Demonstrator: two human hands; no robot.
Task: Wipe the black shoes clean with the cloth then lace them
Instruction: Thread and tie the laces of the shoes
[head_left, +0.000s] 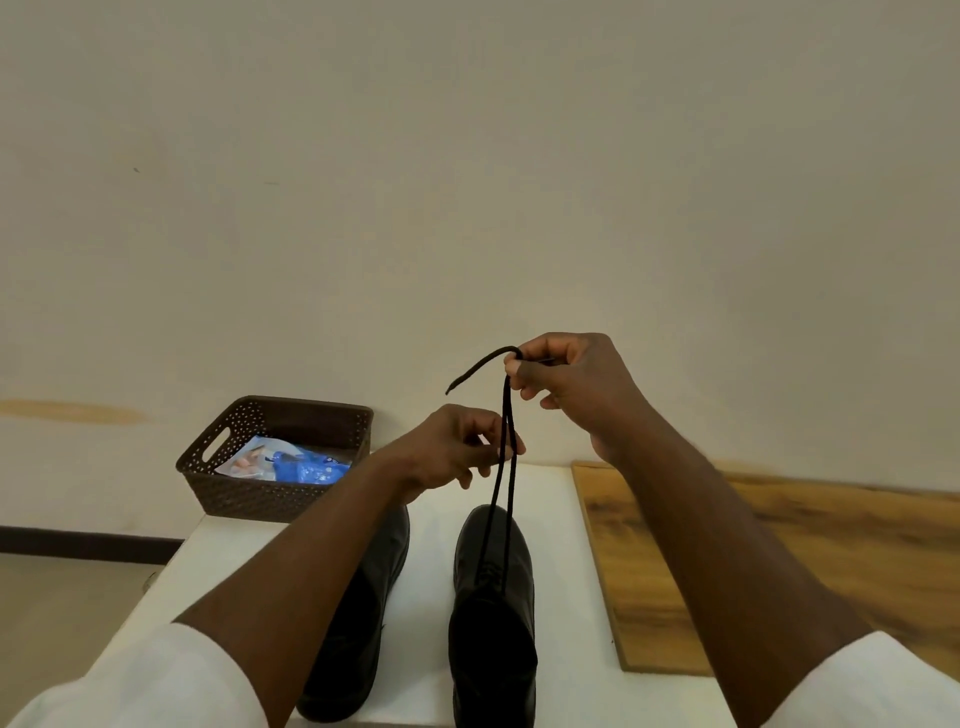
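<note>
Two black shoes stand side by side on the white table, toes pointing away from me. The left shoe is partly hidden under my left forearm. From the eyelets of the right shoe a black lace rises as two taut strands. My right hand pinches both strands at the top, high above the shoe, and a loose lace end curls out to the left. Lower down, my left hand pinches the strands between thumb and fingers. No cloth shows.
A dark brown perforated basket sits at the table's far left corner and holds a blue and white packet. A wooden board lies along the table's right side. A pale wall stands close behind.
</note>
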